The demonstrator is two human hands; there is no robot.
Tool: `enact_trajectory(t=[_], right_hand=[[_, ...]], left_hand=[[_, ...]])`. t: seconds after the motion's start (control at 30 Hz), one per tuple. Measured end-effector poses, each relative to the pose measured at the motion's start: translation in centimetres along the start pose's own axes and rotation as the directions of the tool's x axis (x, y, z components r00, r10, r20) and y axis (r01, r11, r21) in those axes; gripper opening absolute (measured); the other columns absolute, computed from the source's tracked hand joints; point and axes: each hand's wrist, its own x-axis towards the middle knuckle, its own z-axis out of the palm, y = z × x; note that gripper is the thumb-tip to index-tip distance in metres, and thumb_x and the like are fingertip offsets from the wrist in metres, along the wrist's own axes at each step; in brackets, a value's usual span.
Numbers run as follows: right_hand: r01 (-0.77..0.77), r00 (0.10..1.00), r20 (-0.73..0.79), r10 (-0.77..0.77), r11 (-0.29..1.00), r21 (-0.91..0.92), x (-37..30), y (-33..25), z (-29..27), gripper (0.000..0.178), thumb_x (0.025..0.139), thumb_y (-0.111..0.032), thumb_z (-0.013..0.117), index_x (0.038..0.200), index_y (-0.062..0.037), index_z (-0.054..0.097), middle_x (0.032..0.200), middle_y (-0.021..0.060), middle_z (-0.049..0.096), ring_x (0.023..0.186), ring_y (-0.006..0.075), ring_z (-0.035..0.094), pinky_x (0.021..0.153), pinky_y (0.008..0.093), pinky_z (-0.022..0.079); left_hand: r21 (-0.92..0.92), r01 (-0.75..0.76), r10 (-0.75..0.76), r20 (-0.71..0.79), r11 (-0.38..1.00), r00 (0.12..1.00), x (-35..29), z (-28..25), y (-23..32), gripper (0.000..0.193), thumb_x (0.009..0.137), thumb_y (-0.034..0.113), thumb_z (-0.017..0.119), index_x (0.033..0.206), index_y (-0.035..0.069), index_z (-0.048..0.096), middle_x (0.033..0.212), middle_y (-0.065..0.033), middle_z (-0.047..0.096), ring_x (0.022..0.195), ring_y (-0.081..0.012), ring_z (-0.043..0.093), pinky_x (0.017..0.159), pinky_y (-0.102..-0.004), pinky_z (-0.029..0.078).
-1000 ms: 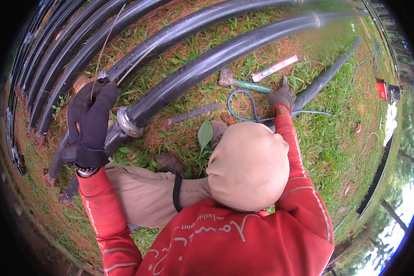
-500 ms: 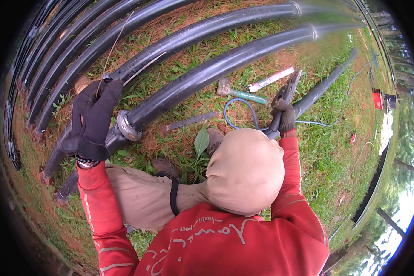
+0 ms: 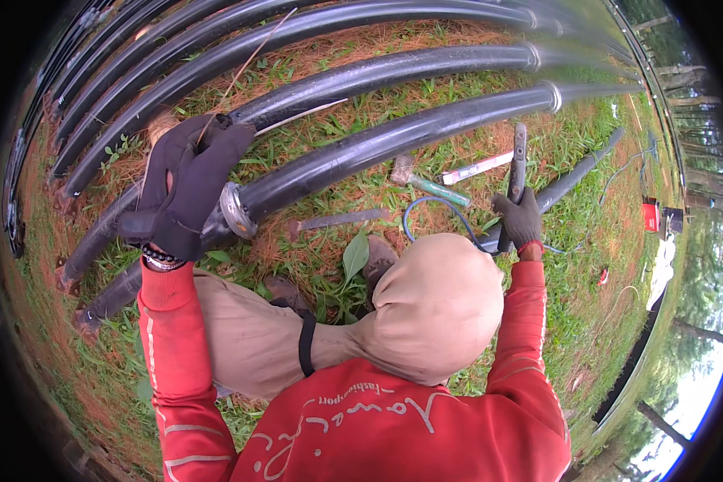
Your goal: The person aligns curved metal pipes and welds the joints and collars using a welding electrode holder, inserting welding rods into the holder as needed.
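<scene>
My left hand (image 3: 189, 181), in a black glove, is closed around thin rods beside the dark pipes. One thin brownish rod (image 3: 253, 60) rises from the fingers, and a paler rod (image 3: 301, 115) points right across a pipe. What else lies in the palm is hidden. A metal collar (image 3: 237, 210) circles the nearest black pipe (image 3: 394, 143), close to that wrist. My right hand (image 3: 520, 218), in a dark glove, grips a dark flat metal bar with holes (image 3: 519, 153), its upper end raised over the grass. A dark pipe (image 3: 574, 177) lies just behind it.
Several long black pipes (image 3: 361, 26) run across the far side. On the grass lie a hammer with a green handle (image 3: 440, 191), a pink-and-white pack (image 3: 478, 168), a flat metal bar (image 3: 341, 218) and a blue cable (image 3: 426, 200). A red box (image 3: 650, 214) stands at right.
The metal bar in my right hand has turned more upright, and that hand has shifted right. My left hand has moved slightly right; its rods now tilt further right.
</scene>
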Motion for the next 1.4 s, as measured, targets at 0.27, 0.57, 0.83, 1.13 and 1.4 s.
enact_trajectory(t=[0.27, 0.57, 0.83, 1.13, 1.4], right_hand=[[0.333, 0.918, -0.176, -0.355, 0.932, -0.142, 0.6, -1.3, -3.0, 0.068, 0.077, -0.017, 0.09, 0.135, -0.0012, 0.06, 0.124, 0.0263, 0.075, 0.119, 0.0486, 0.073, 0.099, 0.056, 0.059], [0.601, 0.755, -0.187, -0.628, 0.777, -0.187, 0.7, -4.3, -3.7, 0.094, 0.074, -0.012, 0.092, 0.158, -0.0015, 0.052, 0.139, 0.025, 0.065, 0.127, 0.0451, 0.067, 0.106, 0.0536, 0.057], [0.857, 0.507, -0.059, -0.86, 0.51, -0.067, -5.7, -14.5, -4.0, 0.1, 0.072, -0.011, 0.097, 0.16, 0.0021, 0.052, 0.131, 0.0209, 0.071, 0.116, 0.039, 0.074, 0.098, 0.0475, 0.061], [0.879, 0.472, 0.011, -0.882, 0.471, 0.068, -7.4, -17.1, -1.3, 0.095, 0.073, -0.021, 0.1, 0.156, 0.0005, 0.059, 0.132, 0.0223, 0.071, 0.116, 0.0408, 0.076, 0.099, 0.0448, 0.063], [0.835, 0.516, 0.043, -0.856, 0.514, 0.197, -8.7, -18.1, -1.1, 0.093, 0.074, -0.013, 0.097, 0.157, 0.0022, 0.057, 0.133, 0.0205, 0.073, 0.117, 0.0332, 0.077, 0.102, 0.0424, 0.061]], left_hand=[[0.126, -0.018, 0.017, 0.014, 0.992, 1.0, -0.9, -0.5, 3.3, 0.019, 0.099, 0.021, 0.086, 0.103, 0.003, 0.081, 0.09, 0.0026, 0.072, 0.085, -0.007, 0.064, 0.077, -0.0278, 0.052], [0.071, -0.247, 0.255, -0.124, 0.966, 0.959, -1.6, -0.1, 0.8, 0.023, 0.095, 0.025, 0.09, 0.1, 0.004, 0.081, 0.084, 0.0033, 0.068, 0.079, -0.0066, 0.06, 0.074, -0.0286, 0.051], [0.185, -0.027, 0.011, 0.088, 0.982, 0.996, -1.7, -1.4, 3.4, 0.051, 0.093, 0.041, 0.09, 0.125, 0.003, 0.079, 0.107, -0.0107, 0.074, 0.098, -0.0245, 0.07, 0.092, -0.0406, 0.058], [-0.135, -0.052, 0.046, -0.048, 0.989, 0.998, -4.2, -1.2, 3.1, 0.047, 0.095, 0.009, 0.089, 0.138, 0.0, 0.071, 0.11, -0.0069, 0.079, 0.105, -0.0164, 0.077, 0.095, -0.0342, 0.063], [0.097, -0.387, 0.389, -0.001, 0.917, 0.921, -4.0, -2.5, 0.3, 0.048, 0.097, 0.01, 0.087, 0.14, -0.002, 0.068, 0.115, -0.0095, 0.08, 0.107, -0.0175, 0.078, 0.094, -0.035, 0.064]])
